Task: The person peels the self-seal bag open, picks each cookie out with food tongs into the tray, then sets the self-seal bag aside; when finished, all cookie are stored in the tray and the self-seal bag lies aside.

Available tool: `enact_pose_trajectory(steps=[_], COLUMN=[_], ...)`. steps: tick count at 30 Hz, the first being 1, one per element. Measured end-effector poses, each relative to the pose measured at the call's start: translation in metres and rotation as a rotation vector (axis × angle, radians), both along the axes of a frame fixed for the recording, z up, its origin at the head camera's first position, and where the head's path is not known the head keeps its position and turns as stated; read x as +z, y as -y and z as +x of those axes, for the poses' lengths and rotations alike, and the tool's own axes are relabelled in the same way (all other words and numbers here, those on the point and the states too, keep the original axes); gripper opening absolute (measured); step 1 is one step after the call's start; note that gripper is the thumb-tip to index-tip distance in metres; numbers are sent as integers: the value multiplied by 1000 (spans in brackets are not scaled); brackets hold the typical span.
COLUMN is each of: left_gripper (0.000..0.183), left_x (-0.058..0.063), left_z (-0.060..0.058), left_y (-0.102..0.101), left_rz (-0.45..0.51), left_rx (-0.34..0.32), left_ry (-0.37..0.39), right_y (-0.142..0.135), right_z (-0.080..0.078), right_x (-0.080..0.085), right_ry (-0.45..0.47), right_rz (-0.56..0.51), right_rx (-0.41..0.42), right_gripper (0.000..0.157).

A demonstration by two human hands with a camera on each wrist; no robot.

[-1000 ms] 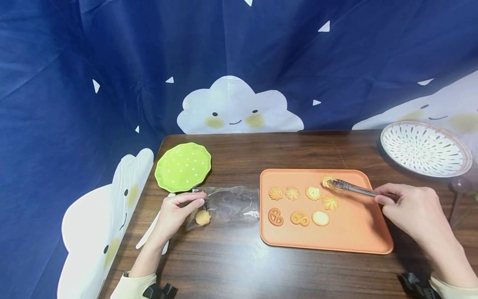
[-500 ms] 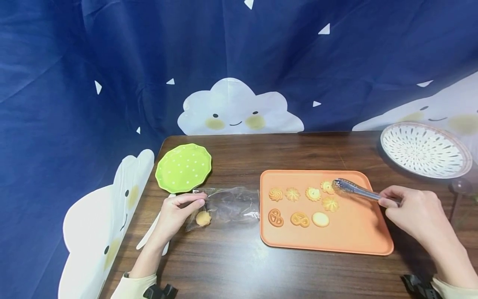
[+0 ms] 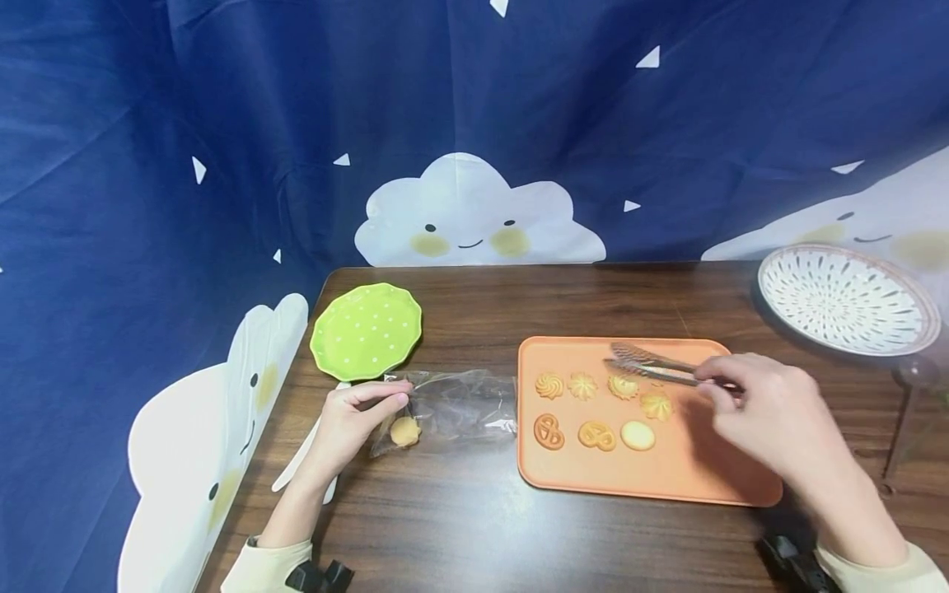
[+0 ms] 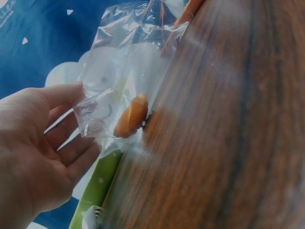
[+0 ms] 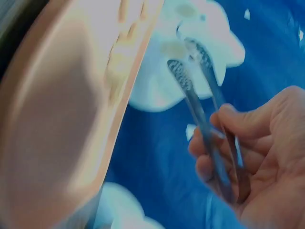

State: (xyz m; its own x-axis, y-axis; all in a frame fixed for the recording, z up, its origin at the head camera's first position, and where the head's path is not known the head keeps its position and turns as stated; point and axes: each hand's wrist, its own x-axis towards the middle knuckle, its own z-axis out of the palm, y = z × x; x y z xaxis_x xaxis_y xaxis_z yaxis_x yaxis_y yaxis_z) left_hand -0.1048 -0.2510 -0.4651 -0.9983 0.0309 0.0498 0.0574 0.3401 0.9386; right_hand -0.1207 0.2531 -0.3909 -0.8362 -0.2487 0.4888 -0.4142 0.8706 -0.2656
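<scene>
In the head view my left hand pinches the left end of a clear plastic bag between thumb and fingertips. One round cookie lies inside the bag near that hand; the left wrist view also shows it through the film. My right hand grips metal tongs above an orange tray. The tongs' tips stand apart with nothing between them, as the right wrist view shows. Several cookies lie on the tray in two rows, among them a brown pretzel cookie and a pale oval cookie. The tongs partly cover one flower-shaped cookie.
A green dotted plate stands at the table's back left. White plastic cutlery lies by the left forearm. At the back right is a white patterned plate, with a dark long-handled utensil below it. A blue curtain hangs behind.
The tongs let go of the flower-shaped cookie on the tray's upper right and rose off it. My right hand then moved left with the tongs. The left hand and bag stayed put.
</scene>
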Motion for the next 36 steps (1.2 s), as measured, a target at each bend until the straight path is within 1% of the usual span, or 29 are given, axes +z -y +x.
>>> enact_pose_trajectory(steps=[2,4,6,8,12,15,20,25,32,36], left_gripper=[23,23,23,24,24,24,24,25,24,24], left_x=[0,1,1,0,0,1,3,3,2,1], left_z=[0,0,0,0,2,3,2,1,1,2], left_y=[0,0,0,0,1,2,0,-2,-2,-2], left_rz=[5,9,10,15,13,8,1,8,10,16], left_rx=[-1,-2,-3,-3,6,13,-5,-2,-8,-12], left_ry=[-5,-10,-14,-10,-4,-10,-11,-5,-7,-10], right_y=[17,33,49,64,97,119,146,168,196,209], right_z=[-2,-5,-10,-14,-22,-28,-32,-28,-20,-14], right_x=[1,0,-2,-5,-11,-15,-23,-31,-30,-29], right_ry=[-54,-64,-42,3,119,158,149,175,171,134], right_rz=[-4,-10,-16,-5,43,61,68,83,93,101], right_rx=[116,216,290,336,388,426,493,560,625,641], right_gripper=[21,25,26,24,17,18,22,18,15,15])
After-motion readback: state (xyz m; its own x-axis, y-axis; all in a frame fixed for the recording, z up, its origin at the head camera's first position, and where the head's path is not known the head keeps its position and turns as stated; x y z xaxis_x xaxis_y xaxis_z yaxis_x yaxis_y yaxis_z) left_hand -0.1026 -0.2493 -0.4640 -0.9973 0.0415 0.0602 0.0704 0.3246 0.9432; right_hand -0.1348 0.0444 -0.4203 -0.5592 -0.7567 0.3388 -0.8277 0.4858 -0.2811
